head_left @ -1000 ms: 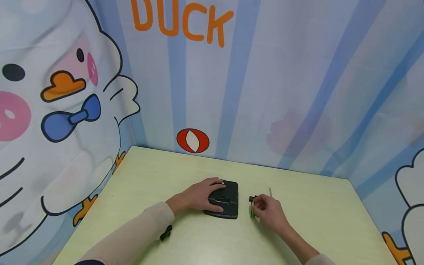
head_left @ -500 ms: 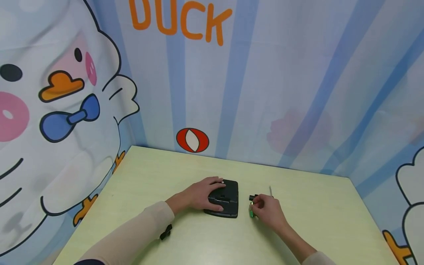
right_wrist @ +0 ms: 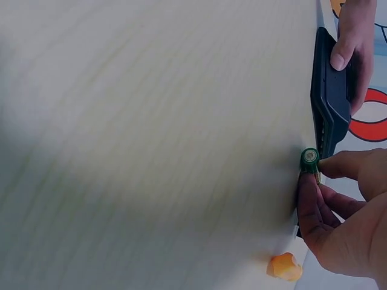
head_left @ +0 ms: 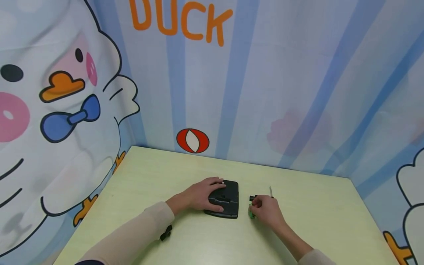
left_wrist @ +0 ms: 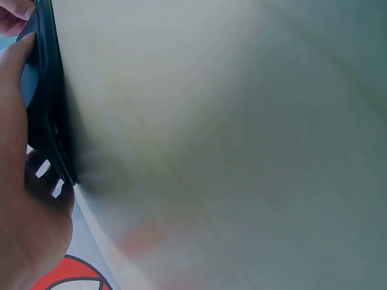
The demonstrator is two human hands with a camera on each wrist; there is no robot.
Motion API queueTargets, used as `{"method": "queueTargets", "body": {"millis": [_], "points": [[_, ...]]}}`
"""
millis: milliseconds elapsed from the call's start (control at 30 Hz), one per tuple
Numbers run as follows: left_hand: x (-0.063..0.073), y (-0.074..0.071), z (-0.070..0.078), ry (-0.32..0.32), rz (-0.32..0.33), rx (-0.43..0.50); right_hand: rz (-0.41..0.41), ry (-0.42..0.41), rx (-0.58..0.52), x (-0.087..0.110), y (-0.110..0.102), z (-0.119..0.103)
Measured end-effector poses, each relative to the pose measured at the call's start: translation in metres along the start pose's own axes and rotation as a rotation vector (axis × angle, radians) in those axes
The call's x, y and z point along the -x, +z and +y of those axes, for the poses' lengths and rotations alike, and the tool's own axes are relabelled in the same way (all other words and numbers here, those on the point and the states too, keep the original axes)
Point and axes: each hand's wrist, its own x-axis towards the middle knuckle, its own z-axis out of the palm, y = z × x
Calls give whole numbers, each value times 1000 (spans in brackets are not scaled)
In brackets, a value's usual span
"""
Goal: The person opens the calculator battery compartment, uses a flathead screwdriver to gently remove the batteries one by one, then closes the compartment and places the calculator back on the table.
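A flat black device (head_left: 232,202) with a recess in its upper face lies on the table. My left hand (head_left: 200,195) grips it from the left, thumb toward the near side and fingers across the far part; the left wrist view shows the thumb and fingers at the device's (left_wrist: 45,84) two sides. My right hand (head_left: 269,211) is just right of the device and pinches a green battery (right_wrist: 310,157) between thumb and fingers, its round end showing. A small black piece (head_left: 253,198) and a thin metal shaft (head_left: 271,191) lie by that hand, mostly hidden behind it.
The pale table (head_left: 159,165) meets a printed cloth backdrop (head_left: 291,73) at its back and sides. Beside my left sleeve is a small black thing (head_left: 166,232), kind unclear. An orange thing (right_wrist: 284,266) shows low in the right wrist view.
The green battery has turned a little in my right fingers and shows slightly farther left. My right hand has shifted slightly; my left hand and the device have stayed in place.
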Motion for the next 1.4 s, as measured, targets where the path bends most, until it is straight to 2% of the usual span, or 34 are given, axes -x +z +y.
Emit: {"method": "queueTargets", "body": {"millis": [733,900,1200,1400], "points": [[-1,0,1,-2,-9,2,-29,36,-14,0,-6,-1],[0,0,0,-3,-8,0,-39,28,-29,1,-8,-2],[0,0,1,-4,-5,-4,-43,12,8,2,-16,-3],[0,-1,2,-9,-4,2,-51,-22,0,1,-24,-1]]}}
